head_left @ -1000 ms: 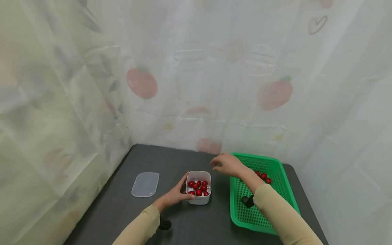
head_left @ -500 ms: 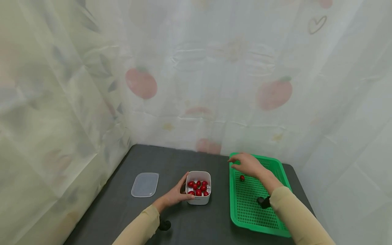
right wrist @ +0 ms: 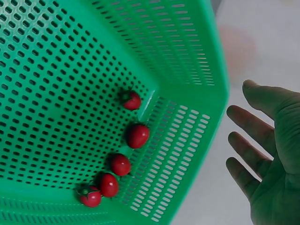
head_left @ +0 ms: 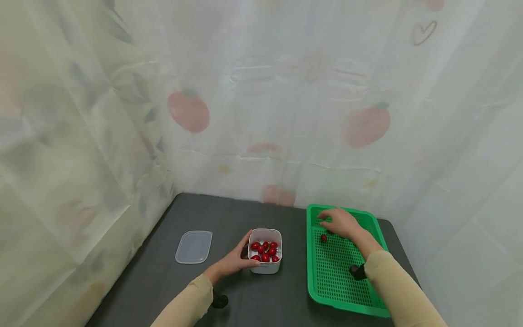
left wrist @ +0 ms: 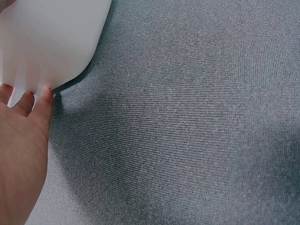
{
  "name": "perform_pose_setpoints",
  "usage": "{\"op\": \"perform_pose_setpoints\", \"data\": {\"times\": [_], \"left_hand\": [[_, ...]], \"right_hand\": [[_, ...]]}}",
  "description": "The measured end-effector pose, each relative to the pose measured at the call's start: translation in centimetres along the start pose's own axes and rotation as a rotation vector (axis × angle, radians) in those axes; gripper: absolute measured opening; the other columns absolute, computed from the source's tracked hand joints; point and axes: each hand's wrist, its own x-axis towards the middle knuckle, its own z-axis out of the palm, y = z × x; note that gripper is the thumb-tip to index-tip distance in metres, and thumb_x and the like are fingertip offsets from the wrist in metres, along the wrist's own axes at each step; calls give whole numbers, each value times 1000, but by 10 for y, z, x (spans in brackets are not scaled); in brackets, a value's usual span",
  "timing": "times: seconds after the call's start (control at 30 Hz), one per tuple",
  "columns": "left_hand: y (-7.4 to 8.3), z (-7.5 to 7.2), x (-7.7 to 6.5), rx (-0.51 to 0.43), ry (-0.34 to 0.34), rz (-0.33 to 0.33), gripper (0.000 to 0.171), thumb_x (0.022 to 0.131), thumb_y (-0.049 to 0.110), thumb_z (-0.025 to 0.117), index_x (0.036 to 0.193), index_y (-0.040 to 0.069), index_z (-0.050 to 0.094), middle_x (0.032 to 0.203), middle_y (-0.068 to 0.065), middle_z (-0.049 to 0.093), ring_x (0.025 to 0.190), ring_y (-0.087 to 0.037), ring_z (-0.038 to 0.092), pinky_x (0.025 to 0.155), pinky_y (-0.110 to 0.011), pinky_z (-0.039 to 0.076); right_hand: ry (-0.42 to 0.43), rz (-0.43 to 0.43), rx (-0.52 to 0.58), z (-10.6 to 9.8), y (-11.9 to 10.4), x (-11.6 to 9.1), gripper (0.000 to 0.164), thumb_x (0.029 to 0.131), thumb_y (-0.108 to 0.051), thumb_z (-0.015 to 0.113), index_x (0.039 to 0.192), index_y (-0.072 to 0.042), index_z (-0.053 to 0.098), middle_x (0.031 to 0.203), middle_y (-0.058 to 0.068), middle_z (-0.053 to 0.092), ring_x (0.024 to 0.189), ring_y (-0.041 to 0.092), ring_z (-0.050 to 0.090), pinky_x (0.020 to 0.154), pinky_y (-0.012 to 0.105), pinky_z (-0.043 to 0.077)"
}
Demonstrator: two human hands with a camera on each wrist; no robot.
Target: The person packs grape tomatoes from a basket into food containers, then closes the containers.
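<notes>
- No words, numbers or brand names could be read.
- A small, faint grey mark on the front of the white, square plastic container (head_left: 266,269) was too tiny to make out.
- The pale, fruit-patterned plastic curtain (head_left: 302,104) bore a grey outlined heart symbol (head_left: 424,33), upper right.

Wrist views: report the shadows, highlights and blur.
Left wrist: a broad, soft-edged shadow darkens the gray tabletop near the white container; right wrist: small bright highlights dot the tomatoes, while the pale curtain beyond the green basket is out of focus.
</notes>
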Motion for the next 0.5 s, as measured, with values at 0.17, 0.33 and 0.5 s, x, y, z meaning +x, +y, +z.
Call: {"op": "perform_pose_setpoints", "data": {"times": [0.17,0.33,0.5], "left_hand": [[1,0,-1,-1,6,1,109,92,27,79,166,22,-2,169,-14,11,151,-41,20,114,-56,32],[2,1,-3,-18,2,-1,108,93,24,77,166,19,-3,169,-15,10,151,-42,19,114,-56,32],[3,1,-4,-10,5,-11,106,94,24,76,166,22,-3,169,-15,10,151,-42,18,115,-57,31]], "right_hand": [[-11,31,11,4,5,0,28,101,-21,67,128,-13,71,124,10,70,116,34,63,90,53,52],[-23,59,-3,10,9,1,30,101,-21,66,130,-11,70,125,11,69,115,35,62,89,54,52],[-54,79,-16,17,9,-1,32,102,-20,65,130,-5,68,125,14,68,116,38,62,90,55,51]]}}
